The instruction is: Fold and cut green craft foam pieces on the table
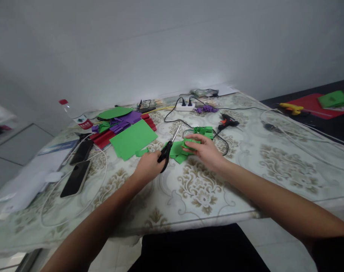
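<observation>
My left hand (149,165) is closed around the black handles of a pair of scissors (165,154), whose blades point up and away over the table. My right hand (206,150) has its fingers curled on a cut green paper piece (190,144). Beneath and beside it lie more green pieces (179,157), close to the scissors. A fringed green strip (207,131) rests just beyond my right fingers. Larger green sheets (133,140) lie left of the scissors, with a small curved green scrap (142,152) near my left hand.
Purple pieces (126,122), red folded paper (104,140) and a bottle (84,121) stand at the left, near two phones (76,178) and white cables. A black glue gun (227,121) and a power strip (185,107) sit behind. A yellow glue gun (292,108) lies far right.
</observation>
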The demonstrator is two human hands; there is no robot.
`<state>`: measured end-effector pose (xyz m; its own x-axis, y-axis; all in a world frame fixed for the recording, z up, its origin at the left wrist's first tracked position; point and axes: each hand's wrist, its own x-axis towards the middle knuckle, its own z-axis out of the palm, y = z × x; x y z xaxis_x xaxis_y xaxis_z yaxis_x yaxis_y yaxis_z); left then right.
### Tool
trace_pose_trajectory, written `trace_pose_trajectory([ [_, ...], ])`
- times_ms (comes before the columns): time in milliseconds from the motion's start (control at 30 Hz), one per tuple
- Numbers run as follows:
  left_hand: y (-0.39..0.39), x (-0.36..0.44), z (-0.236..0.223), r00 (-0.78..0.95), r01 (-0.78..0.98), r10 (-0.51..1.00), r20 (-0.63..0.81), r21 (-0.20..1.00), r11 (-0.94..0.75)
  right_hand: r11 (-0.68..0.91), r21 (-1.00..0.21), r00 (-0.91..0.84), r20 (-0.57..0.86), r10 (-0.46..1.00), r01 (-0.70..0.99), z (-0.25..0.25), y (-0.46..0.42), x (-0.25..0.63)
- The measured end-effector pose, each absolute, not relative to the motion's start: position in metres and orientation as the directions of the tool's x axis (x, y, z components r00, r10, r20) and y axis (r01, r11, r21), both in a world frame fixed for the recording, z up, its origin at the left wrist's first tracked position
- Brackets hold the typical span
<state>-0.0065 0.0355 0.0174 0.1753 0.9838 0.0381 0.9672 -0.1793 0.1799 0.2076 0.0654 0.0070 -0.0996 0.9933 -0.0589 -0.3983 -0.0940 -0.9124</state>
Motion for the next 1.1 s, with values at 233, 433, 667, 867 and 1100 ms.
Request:
trace_pose_trajectory([
  [233,0.040,-0.011,0.016,0.088,0.994,0.996,0.010,0.063,-0.088,-0.217,-0.916,-0.215,-0.149,0.965,-0.337,0.011,0.059,0.206],
  [433,0.038,-0.010,0.017,0.063,0.997,0.998,0.007,0.032,-0.063,-0.146,-0.979,-0.261,-0.106,0.960,-0.142,0.010,0.057,0.205],
  [667,0.038,-0.012,0.013,0.103,0.991,0.994,0.037,0.082,-0.106,-0.128,-0.991,-0.359,-0.103,0.928,-0.047,0.006,0.057,0.207],
  [867,0.041,-0.016,0.009,0.158,0.960,0.983,0.093,0.217,-0.175,-0.058,-0.998,-0.440,-0.053,0.897,0.002,0.002,0.057,0.208],
  [1100,0.034,-0.013,0.011,0.377,0.622,0.824,0.424,0.543,-0.564,-0.095,-0.995,-0.542,-0.072,0.837,-0.014,-0.002,0.058,0.205],
])
